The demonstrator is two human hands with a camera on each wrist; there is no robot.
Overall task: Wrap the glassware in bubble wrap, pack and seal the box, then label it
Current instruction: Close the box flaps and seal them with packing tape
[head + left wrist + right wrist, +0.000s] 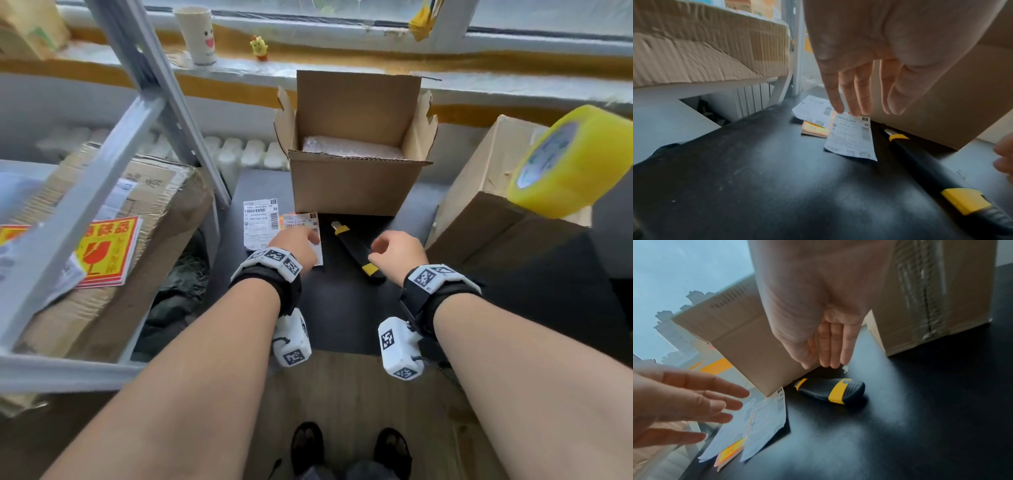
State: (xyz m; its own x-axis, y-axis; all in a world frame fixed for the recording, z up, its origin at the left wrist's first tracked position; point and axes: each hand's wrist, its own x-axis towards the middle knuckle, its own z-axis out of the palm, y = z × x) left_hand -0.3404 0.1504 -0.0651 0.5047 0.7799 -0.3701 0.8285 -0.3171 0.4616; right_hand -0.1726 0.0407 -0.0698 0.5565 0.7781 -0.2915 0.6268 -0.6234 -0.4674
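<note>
Hovering empty, fingers extended: left hand (297, 247) over label (852, 138), right hand (399, 253) over knife (831, 390).

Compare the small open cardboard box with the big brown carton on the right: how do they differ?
The small open cardboard box has its flaps up, with bubble wrap showing inside; the big brown carton is closed, its seam taped in the right wrist view. The small box carries nothing on top; the carton carries a yellow tape roll. The small box stands in the middle, the carton at the right. Both are plain corrugated cardboard on the black table.
</note>
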